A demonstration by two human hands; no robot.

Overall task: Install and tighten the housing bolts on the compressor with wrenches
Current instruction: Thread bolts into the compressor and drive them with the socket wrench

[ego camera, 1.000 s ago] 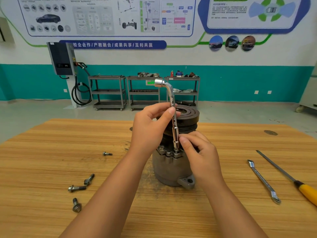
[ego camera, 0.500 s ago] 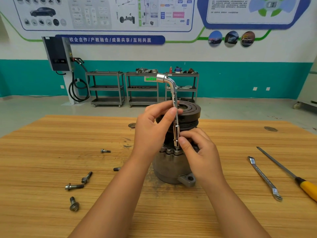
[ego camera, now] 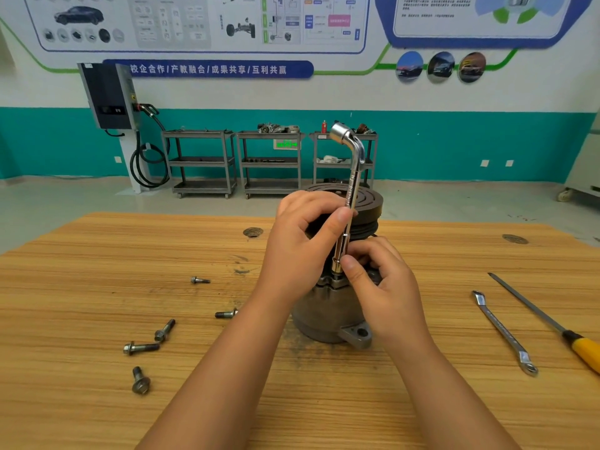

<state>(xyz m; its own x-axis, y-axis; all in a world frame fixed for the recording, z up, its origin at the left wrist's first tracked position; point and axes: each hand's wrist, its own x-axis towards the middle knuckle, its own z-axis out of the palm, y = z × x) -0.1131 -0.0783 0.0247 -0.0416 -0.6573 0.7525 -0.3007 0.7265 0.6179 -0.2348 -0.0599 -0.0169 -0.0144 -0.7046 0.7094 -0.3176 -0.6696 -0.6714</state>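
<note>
The compressor (ego camera: 324, 313) stands upright mid-table (ego camera: 97, 254), straight ahead of me. The L-shaped socket wrench (ego camera: 352, 190) rises almost vertical from its housing rim, with the bent end pointing up and to the left. My left hand (ego camera: 302, 251) pinches the shaft midway. My right hand (ego camera: 386, 287) pinches the socket end at the rim, so it is the nearer hand. I judge the next turn goes about that upright axis. Spare bolts (ego camera: 141, 347) lie to the left.

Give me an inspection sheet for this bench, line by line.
Surface: wooden table, dark scuffs around the compressor.
Job's things: compressor upright; L-shaped socket wrench standing on its housing top; five loose bolts lying left; flat wrench lying right.
Clutter: yellow-handled screwdriver at the right edge.
Hands: left hand grips the socket wrench's shaft; right hand pinches its lower end.
Cables: black cable hanging looped from the wall charger.
Surroundings: three metal carts along the teal wall; posters above.
</note>
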